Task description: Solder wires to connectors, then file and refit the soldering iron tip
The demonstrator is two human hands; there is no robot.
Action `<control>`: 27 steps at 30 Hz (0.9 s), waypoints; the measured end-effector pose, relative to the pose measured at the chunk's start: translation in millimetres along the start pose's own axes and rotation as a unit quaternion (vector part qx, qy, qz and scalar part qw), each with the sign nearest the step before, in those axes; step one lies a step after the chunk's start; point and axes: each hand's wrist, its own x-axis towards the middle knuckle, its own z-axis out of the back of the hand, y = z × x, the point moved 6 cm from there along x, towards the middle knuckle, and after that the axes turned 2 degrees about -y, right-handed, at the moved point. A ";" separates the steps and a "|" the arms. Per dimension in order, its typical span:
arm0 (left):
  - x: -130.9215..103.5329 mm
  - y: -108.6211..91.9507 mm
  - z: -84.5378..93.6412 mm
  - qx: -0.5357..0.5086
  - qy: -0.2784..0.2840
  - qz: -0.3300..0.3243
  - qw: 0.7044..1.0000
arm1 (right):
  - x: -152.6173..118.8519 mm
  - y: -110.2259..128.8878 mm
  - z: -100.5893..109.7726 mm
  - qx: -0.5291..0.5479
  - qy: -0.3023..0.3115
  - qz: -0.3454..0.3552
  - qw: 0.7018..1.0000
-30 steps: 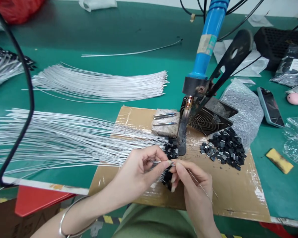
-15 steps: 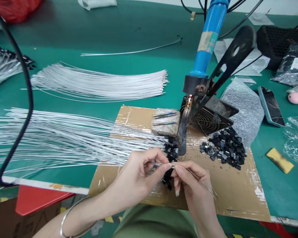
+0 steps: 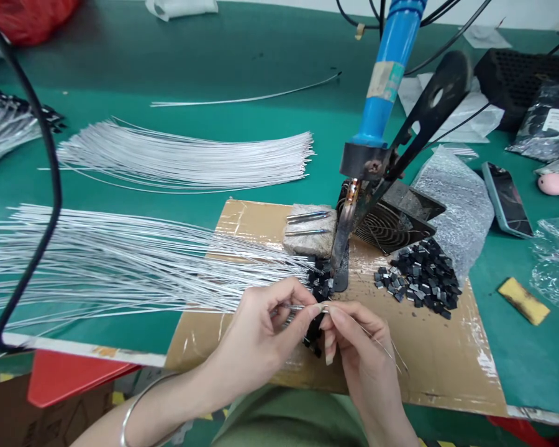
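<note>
My left hand [image 3: 270,338] is closed in a pinch on a thin white wire, most of which the fingers hide. Its fingertips meet those of my right hand [image 3: 366,344], which is closed on a thin bare wire [image 3: 384,347] trailing across the palm. What lies between the two pinches is too small to make out. Just above the hands stands a soldering iron [image 3: 377,102] with a blue handle, clamped in a black bracket, its tip pointing down. Beneath and beside my left hand lie white wires [image 3: 158,261] with black connectors [image 3: 320,279] on their right ends.
A brown cardboard sheet [image 3: 428,366] lies under the work, holding loose black connectors [image 3: 428,276], a fan [image 3: 386,223] and a block with metal tips [image 3: 310,231]. Behind lies another wire bundle [image 3: 186,155]. To the right are a phone [image 3: 507,198] and yellow sponge [image 3: 524,300].
Both hands keep their pinches near the same spot, with the right hand shifted very slightly left. The view has moved a little; nothing has been let go.
</note>
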 end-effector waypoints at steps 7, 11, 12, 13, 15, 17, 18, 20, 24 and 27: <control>-6.0 7.0 -4.5 -0.022 -0.048 -0.017 0.998 | 1.9 5.1 -8.3 0.027 -0.059 0.034 0.997; -7.2 13.0 -5.2 -0.036 -0.056 -0.003 0.998 | 1.3 5.9 -10.3 0.025 -0.070 0.044 0.996; -6.9 13.8 -5.4 -0.040 -0.055 0.001 0.998 | 1.1 6.1 -10.2 0.024 -0.071 0.047 0.996; -6.4 14.0 -5.5 -0.043 -0.054 0.003 0.998 | 1.0 6.1 -9.8 0.023 -0.070 0.048 0.996; -5.0 13.4 -5.3 -0.047 -0.056 0.005 0.997 | 1.0 5.8 -7.9 0.024 -0.066 0.047 0.996; -3.2 11.6 -4.1 -0.046 -0.066 0.002 0.997 | 1.2 4.8 -4.6 0.026 -0.062 0.040 0.997; -2.4 10.5 -3.2 -0.044 -0.073 -0.001 0.996 | 1.3 4.3 -2.9 0.025 -0.058 0.037 0.997; -1.1 9.0 -1.9 -0.039 -0.082 -0.005 0.996 | 1.1 3.7 0.0 0.011 -0.051 0.040 0.998; -0.1 8.5 -1.1 -0.041 -0.083 -0.007 0.996 | -0.3 4.0 2.2 -0.046 -0.049 0.064 0.996; -0.4 7.6 -0.9 -0.041 -0.080 -0.016 0.996 | -0.5 3.8 0.7 -0.063 -0.046 0.073 0.994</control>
